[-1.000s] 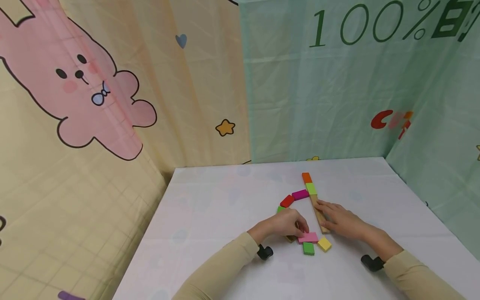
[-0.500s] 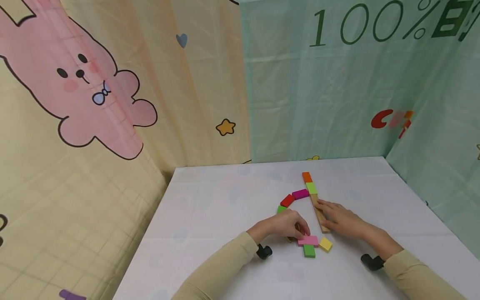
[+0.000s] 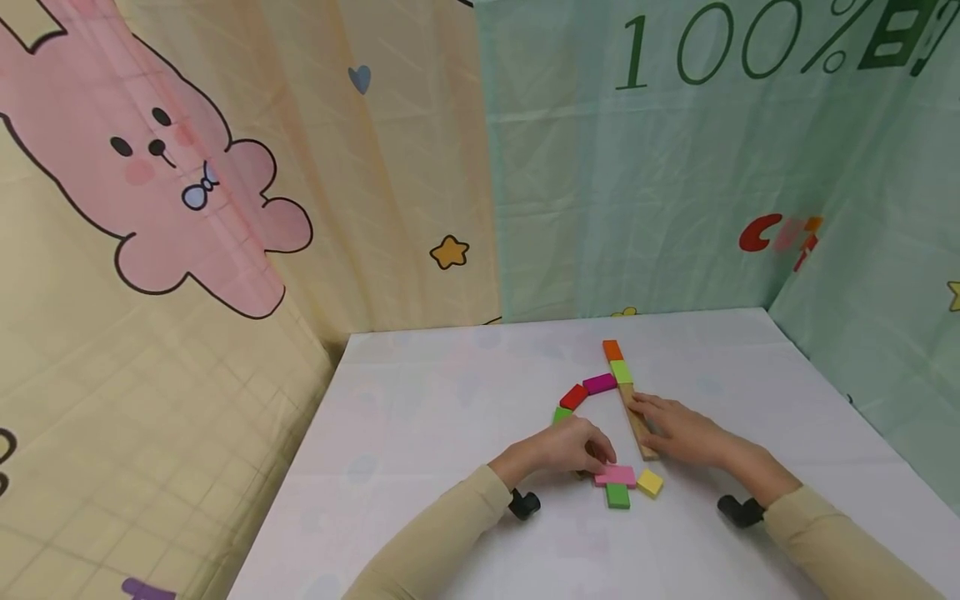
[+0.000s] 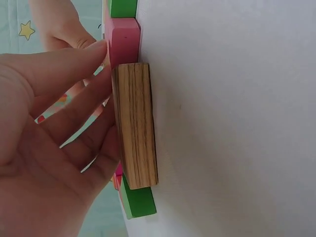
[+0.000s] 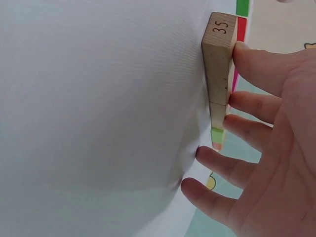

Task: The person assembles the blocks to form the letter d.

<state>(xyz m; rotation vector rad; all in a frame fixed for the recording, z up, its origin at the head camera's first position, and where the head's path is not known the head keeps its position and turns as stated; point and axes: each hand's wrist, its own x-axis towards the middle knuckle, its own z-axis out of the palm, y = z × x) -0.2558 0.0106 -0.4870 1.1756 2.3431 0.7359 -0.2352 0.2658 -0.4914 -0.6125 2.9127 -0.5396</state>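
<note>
In the head view my left hand [image 3: 573, 444] has bent fingers reaching to the left end of a pink wooden block [image 3: 618, 476]. Its thumb touches the pink block's upper edge in the left wrist view, while the other fingers lie loosely bent behind a brown striped wooden block [image 4: 136, 128]. A green block [image 3: 618, 497] abuts the near side of the pink one. My right hand [image 3: 682, 429] lies with spread fingers along the plain wooden blocks [image 3: 636, 417]; its thumb touches their near end, marked 35 in the right wrist view.
A lime block [image 3: 621, 372] and an orange block [image 3: 612, 350] extend the wooden line backward. Magenta [image 3: 600, 384], red [image 3: 573, 397] and green blocks [image 3: 561, 414] curve away to its left. A loose yellow block [image 3: 649, 483] lies beside the pink one on the white table [image 3: 420, 400].
The pink block and the green block below it have shifted slightly toward me relative to the yellow block. My left hand stays at the pink block; the right hand keeps its place.
</note>
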